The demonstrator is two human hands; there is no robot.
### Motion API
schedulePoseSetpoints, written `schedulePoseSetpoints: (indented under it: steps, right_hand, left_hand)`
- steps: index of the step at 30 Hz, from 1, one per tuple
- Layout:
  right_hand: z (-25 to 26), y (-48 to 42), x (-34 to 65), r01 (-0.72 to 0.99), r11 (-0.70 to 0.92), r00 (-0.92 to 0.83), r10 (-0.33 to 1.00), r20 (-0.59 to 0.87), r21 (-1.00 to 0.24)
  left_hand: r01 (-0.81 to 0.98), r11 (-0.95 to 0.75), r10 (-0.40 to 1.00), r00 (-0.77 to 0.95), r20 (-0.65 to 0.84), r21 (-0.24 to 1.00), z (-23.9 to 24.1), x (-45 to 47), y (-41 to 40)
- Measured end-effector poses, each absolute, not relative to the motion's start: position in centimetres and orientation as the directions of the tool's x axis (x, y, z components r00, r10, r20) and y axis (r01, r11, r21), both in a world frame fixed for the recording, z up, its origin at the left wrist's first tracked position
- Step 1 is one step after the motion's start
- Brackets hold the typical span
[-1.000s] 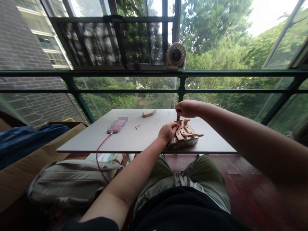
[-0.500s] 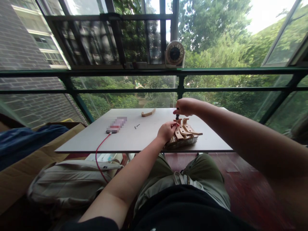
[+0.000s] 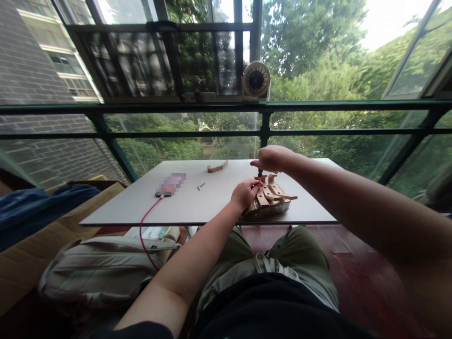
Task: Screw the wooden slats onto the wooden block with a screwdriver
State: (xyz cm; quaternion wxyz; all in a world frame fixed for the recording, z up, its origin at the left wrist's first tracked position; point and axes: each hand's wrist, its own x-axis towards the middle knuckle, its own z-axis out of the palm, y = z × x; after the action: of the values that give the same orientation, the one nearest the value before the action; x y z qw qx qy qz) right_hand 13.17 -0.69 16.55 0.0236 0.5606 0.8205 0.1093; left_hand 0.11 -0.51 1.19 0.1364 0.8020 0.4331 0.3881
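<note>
I have the right hand (image 3: pixel 273 158) above the wooden pieces (image 3: pixel 270 192), its grip clenched around a dark driver (image 3: pixel 260 173) that points straight down. The left hand (image 3: pixel 244 194) is at the driver's lower end, fingertips beside the wood; from here I cannot tell whether its grip has closed on the shaft or on a piece. The curved pieces, with dark holes in them, sit side by side on a shiny, clear-sided bundle (image 3: pixel 270 209) near the front edge of the tabletop (image 3: pixel 190 207). One loose hook (image 3: pixel 218 166) lies near the far edge, and two small screws (image 3: pixel 201 186) are between it and the phone (image 3: pixel 171 184). The phone is pixelated, so I can't read its screen. The backpack (image 3: pixel 99 266) below carries a small dark tag (image 3: pixel 154 246), too small for me to make out.
</note>
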Motion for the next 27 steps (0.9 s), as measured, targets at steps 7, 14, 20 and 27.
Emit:
schedulePoseSetpoints:
  steps: [7,14,20,27]
  right_hand:
    - [18.1,-2.6,14.3,0.831,0.543,-0.551,0.834,0.042,0.12]
    - [18.3,-2.2,13.7,0.873,0.482,-0.478,0.876,-0.063,0.082]
    - [18.6,-3.2,13.0,0.902,0.411,-0.404,0.912,-0.078,0.134]
    - [18.3,-2.8,13.7,0.922,0.331,-0.329,0.943,-0.045,0.202]
  left_hand:
    - [0.584,-0.595,0.795,0.328,0.511,0.552,1.3,-0.1,-0.6]
    - [0.586,-0.612,0.78,0.338,0.527,0.531,0.9,-0.1,-0.4]
    - [0.597,-0.616,0.775,0.345,0.529,0.514,1.0,0.0,-0.6]
    - [0.606,-0.61,0.779,0.342,0.525,0.511,1.2,0.0,-0.7]
